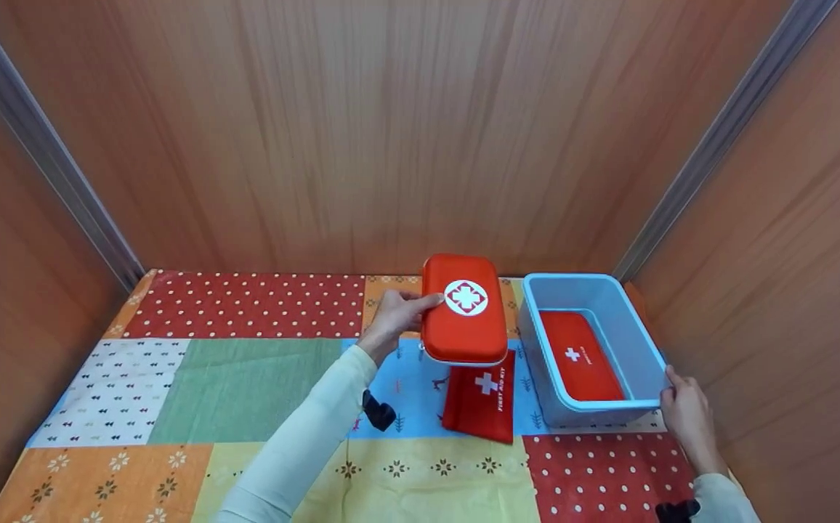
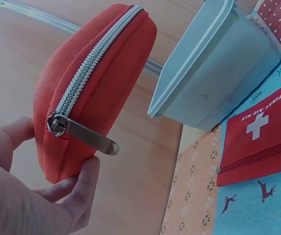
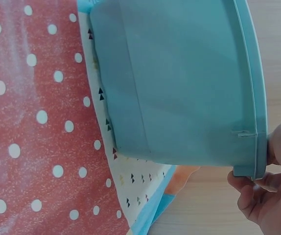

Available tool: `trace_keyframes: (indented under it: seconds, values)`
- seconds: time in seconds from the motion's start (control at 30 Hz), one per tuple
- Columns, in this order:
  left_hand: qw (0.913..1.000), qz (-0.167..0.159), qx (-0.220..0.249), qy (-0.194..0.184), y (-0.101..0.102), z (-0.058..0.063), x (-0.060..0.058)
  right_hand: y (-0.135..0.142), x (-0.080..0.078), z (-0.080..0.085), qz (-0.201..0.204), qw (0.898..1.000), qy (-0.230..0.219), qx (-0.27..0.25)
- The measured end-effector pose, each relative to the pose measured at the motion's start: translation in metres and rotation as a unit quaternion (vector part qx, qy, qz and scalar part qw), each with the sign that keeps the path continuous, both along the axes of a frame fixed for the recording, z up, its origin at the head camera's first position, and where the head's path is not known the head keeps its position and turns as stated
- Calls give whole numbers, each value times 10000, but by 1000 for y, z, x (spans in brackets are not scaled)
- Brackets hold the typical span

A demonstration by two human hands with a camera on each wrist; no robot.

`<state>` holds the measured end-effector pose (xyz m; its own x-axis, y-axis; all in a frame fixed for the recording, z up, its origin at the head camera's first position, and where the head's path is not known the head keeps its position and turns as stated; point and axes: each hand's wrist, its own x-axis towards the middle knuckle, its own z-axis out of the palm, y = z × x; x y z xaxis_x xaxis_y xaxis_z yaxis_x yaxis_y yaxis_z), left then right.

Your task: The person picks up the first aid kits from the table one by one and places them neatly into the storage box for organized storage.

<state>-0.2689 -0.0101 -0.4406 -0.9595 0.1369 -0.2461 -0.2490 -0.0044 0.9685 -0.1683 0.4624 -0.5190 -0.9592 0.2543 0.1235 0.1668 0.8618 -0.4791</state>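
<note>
My left hand [image 1: 400,318] grips a red hard-shell first aid case [image 1: 463,330] by its left side, thumb on top and fingers beneath. The case is held up over the cloth, and its silver zipper [image 2: 94,61] with a dangling pull shows in the left wrist view. Below it on the cloth lies a flat red first aid pouch [image 1: 479,407], partly covered by the case in the head view. My right hand [image 1: 689,414] pinches the near right corner of a light blue plastic bin [image 1: 536,349]. Flat on the bin's floor rests another red pouch [image 1: 583,363] with a white cross.
A patchwork-print cloth [image 1: 260,385] covers the table. Wooden panels [image 1: 391,145] rise at the back and on both sides, and the bin stands close to the right panel [image 1: 790,327].
</note>
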Motion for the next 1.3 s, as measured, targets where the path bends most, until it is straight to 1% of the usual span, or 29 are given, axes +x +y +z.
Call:
trace_keyframes:
  seconds: [0.13,0.3,0.6,0.83,1.1,1.3]
  values:
    - [10000,-39,59,2,8,-1,-1,-1,0,1,6,10000,-67,-30]
    - [10000,-32,61,23,18,1,-3,-1,-1,2,-24,9999,-127,-85]
    - [10000,7,62,28,33,0,-6,-1,-1,0,-110,9999,-35,19]
    - [9998,-54,177,-63,45,-1,-6,-1,0,-1,-137,9999,-20,80]
    - [9998,-102,139,-58,58,0,-7,-2,0,0,-129,9999,-51,44]
    - [9996,-120,192,-148,69,0,-8,-3,1,1,-122,9999,-88,69]
